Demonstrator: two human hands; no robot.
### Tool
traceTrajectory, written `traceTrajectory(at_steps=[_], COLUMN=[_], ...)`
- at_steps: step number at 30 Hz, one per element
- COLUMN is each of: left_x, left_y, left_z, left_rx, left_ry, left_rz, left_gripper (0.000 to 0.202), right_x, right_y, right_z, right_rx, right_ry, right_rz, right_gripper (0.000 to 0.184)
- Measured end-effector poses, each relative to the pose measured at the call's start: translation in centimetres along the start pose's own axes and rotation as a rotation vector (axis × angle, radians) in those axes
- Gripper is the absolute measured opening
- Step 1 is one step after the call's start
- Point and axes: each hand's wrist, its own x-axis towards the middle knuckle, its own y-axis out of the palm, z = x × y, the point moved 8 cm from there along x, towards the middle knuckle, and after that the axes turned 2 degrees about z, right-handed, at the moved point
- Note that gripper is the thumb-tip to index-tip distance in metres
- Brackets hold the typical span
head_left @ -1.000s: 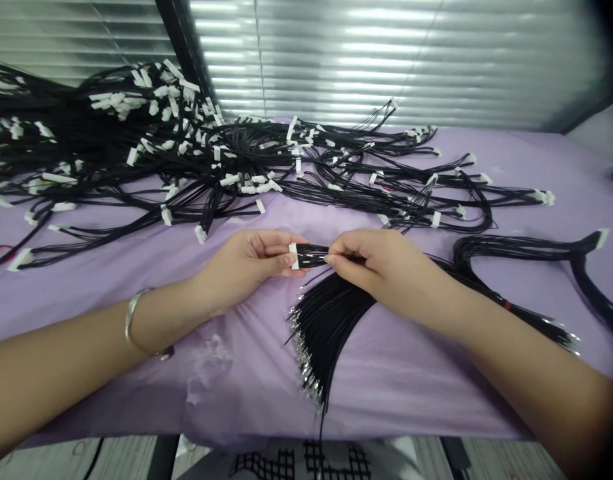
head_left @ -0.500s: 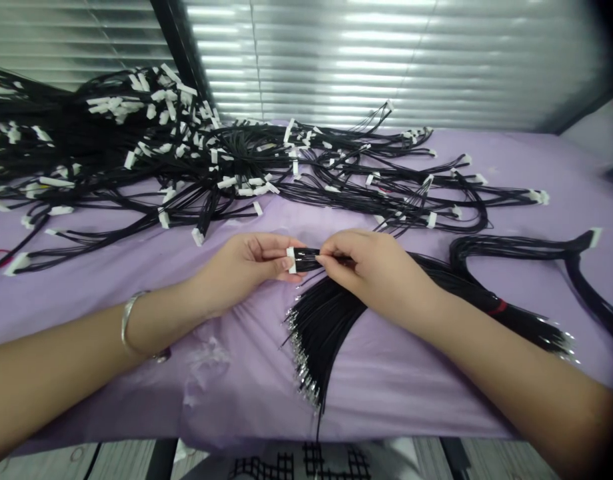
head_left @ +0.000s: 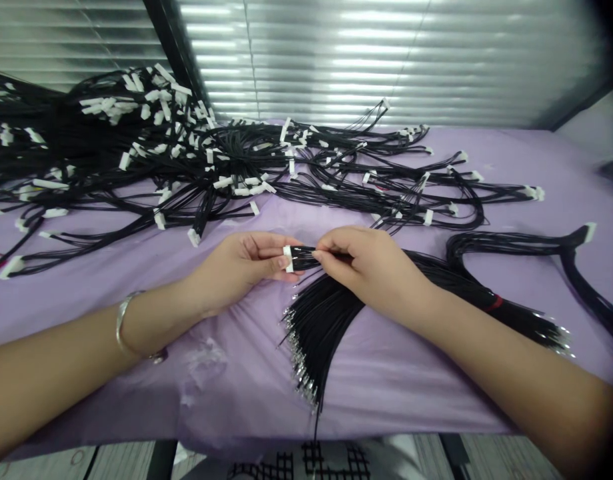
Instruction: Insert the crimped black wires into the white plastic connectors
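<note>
Between the thumb and fingers of my left hand (head_left: 251,262) is a white connector housing (head_left: 288,259), with black wires running out of it to the right. My right hand (head_left: 371,267) is closed in a pinch on black wire (head_left: 306,256) just right of the housing; which single strand it grips is hard to make out. Under and beside my right hand lies a thick bundle of loose black wires (head_left: 326,313), their silvery metal terminals (head_left: 299,363) fanned out toward the front. A red tie (head_left: 495,303) wraps the bundle farther right.
A big heap of black wire harnesses (head_left: 136,147) with white connectors covers the back left and middle of the purple-covered table (head_left: 236,387). One harness (head_left: 516,245) lies bent at the right. Window blinds (head_left: 336,60) rise behind the table.
The whole view has shifted slightly left. Both hands keep nearly the same pose at the connector housing and wires.
</note>
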Motion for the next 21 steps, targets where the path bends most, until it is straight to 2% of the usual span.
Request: traceTrajectory(at_steps=[16, 19, 21], left_x=[0.1, 0.1, 0.1], left_y=[0.1, 0.1, 0.0], left_z=[0.2, 0.1, 0.1], left_rx=[0.061, 0.02, -0.019], left_ry=[0.004, 0.015, 0.026], left_rz=[0.017, 0.013, -0.018], left_gripper=[0.03, 0.028, 0.025], right_x=[0.1, -0.1, -0.2], right_y=[1.0, 0.1, -1.4], right_z=[0.3, 0.6, 0.7], right_rx=[-0.006, 0.009, 0.003], right_ry=[-0.042, -0.084, -0.109], right_rz=[0.04, -0.006, -0.114], right_gripper=[0.014, 0.015, 0.016])
